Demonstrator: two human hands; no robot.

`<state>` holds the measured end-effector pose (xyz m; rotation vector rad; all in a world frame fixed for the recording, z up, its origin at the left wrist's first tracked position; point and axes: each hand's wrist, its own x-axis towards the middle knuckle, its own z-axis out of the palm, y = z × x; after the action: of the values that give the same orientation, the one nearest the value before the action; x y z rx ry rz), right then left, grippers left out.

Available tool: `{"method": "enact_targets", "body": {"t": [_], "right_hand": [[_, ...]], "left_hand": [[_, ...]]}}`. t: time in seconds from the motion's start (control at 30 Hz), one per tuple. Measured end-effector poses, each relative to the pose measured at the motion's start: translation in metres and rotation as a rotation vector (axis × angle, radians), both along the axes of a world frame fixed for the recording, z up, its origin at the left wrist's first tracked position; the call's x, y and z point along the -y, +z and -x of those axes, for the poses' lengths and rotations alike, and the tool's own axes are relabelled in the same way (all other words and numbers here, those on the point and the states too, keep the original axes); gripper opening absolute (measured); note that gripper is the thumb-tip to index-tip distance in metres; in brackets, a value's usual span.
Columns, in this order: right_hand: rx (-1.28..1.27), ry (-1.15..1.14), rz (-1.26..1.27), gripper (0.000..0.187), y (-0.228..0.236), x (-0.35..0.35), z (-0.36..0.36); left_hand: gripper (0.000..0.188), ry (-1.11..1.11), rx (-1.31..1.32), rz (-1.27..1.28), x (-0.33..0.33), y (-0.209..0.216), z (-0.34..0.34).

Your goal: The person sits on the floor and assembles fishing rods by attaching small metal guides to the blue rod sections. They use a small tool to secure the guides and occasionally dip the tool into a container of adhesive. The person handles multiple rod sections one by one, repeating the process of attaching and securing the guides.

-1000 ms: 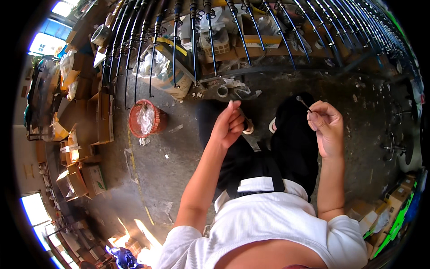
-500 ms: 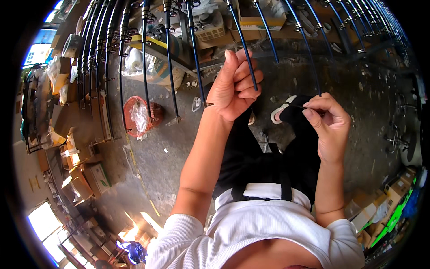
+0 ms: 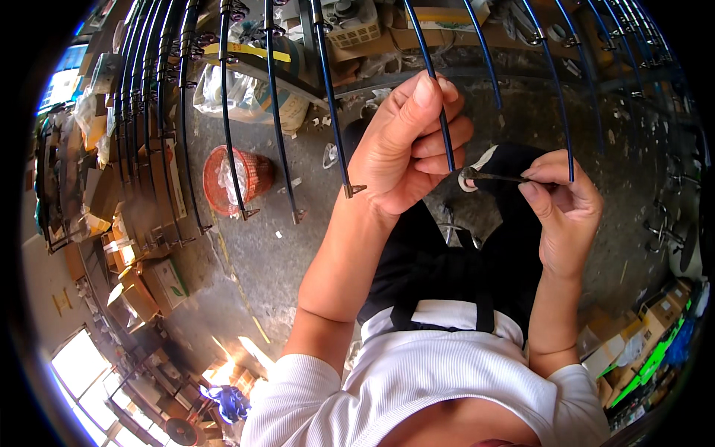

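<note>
My left hand (image 3: 402, 145) is closed around the lower part of a thin dark-blue fishing rod (image 3: 423, 46) that hangs down from above. The rod's bare end pokes out below my fingers. Between the thumb and fingers of my right hand (image 3: 564, 205) is a slim dark stick (image 3: 497, 176), lying nearly level. Its blunt left end is close to the rod's end; whether they touch I cannot tell. Left of my left wrist hangs another rod (image 3: 329, 89) with a small metal tip piece (image 3: 354, 191). One more blue rod (image 3: 560, 93) crosses in front of my right fingers.
Many more rods (image 3: 273, 112) hang in a row on both sides, several with metal tips. On the floor stand a red basket (image 3: 261, 175) with clear plastic in it and a large sack (image 3: 287, 112). Cardboard boxes (image 3: 165, 289) are piled at the left.
My left hand has moved right and slightly down with the rod. My right hand has shifted right and down, and the stick's end is now nearer the rod's end.
</note>
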<state>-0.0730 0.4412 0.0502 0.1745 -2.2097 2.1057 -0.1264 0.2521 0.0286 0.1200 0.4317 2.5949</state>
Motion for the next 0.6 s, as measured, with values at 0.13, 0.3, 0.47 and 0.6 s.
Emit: {"method": "enact_targets", "body": {"t": [0.13, 0.3, 0.47, 0.6], "right_hand": [[0.007, -0.018, 0.018, 0.012, -0.0010, 0.0028, -0.0002], [0.002, -0.004, -0.029, 0.013, -0.0017, 0.0006, 0.0003], [-0.013, -0.011, 0.000, 0.013, -0.0023, 0.0008, -0.0004], [-0.015, -0.009, 0.015, 0.013, -0.0043, -0.0009, -0.0019]], "left_hand": [[0.023, 0.007, 0.011, 0.002, 0.0005, 0.0006, -0.0024], [0.022, 0.007, 0.010, 0.023, 0.0008, 0.0007, -0.0038], [0.023, 0.003, 0.023, 0.011, 0.0022, -0.0012, -0.0053], [0.023, -0.036, -0.017, 0.009, 0.0043, -0.0046, -0.0051]]}}
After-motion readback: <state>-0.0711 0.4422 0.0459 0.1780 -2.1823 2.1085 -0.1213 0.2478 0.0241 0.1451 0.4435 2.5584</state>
